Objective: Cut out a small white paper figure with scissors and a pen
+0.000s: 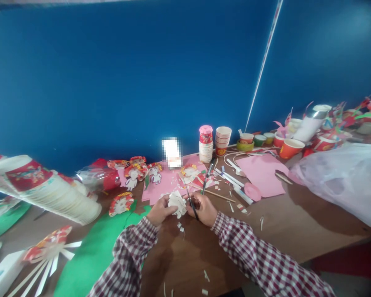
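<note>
My left hand (159, 210) is closed on a white paper cutout (177, 203) with a jagged edge, its thumb lying over the front. My right hand (205, 209) grips a pair of dark-handled scissors (192, 206), whose blades point up and away beside the cutout's right edge. Whether the blades touch the paper I cannot tell. Small white paper scraps (180, 227) lie on the table just below the cutout. Behind my hands spread pink paper sheets (148, 194) with more scraps on them.
Left stand a long leaning stack of paper cups (64, 202), green paper (89, 251) and cut cup pieces (122, 203). Ahead are upright cup stacks (223, 140), markers (233, 178) and a utility knife (207, 175). A plastic bag (340, 181) lies right, before a blue wall (142, 74).
</note>
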The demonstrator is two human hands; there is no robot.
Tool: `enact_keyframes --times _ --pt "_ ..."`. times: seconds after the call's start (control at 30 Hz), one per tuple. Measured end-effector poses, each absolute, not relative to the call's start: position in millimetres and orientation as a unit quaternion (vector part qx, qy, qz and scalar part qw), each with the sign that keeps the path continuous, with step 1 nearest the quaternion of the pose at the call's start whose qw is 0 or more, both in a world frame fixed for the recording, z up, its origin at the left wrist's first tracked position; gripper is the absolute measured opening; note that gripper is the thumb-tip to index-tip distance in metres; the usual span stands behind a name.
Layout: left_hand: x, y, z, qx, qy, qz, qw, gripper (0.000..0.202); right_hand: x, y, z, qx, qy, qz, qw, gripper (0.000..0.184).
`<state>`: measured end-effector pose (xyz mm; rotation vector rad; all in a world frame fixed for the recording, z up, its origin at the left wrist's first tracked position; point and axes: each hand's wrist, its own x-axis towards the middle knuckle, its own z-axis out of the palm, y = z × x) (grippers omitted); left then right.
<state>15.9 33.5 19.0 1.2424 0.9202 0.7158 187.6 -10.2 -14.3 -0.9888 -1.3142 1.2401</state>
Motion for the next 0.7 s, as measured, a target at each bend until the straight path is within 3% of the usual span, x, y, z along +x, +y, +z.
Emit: enact_keyframes --times 0.2,0.3,0.6,0.7 --pt "28.2 21.2 14.7 0.364 0.458 0.431 0.687 0.039 188.3 -8.3 -14.7 -0.452 -0.557 0.441 0.539 0.029" --pt "31.8 20.8 4.9 0.310 0.478 0.518 0.638 0.044 189.2 -8.3 -11.8 -0.482 -0.560 0.389 0.550 0.025" --pt "37.1 27.3 -20.5 0.322 0.523 0.562 0.554 0.045 192.3 -12.7 -9.0 -0.541 -0.589 0.246 0.547 0.016" --pt "39.3 25.7 -20.4 0.371 0.526 0.563 0.518 0.041 191.3 -12.1 -9.7 -0.545 -0.602 0.213 0.544 0.022"
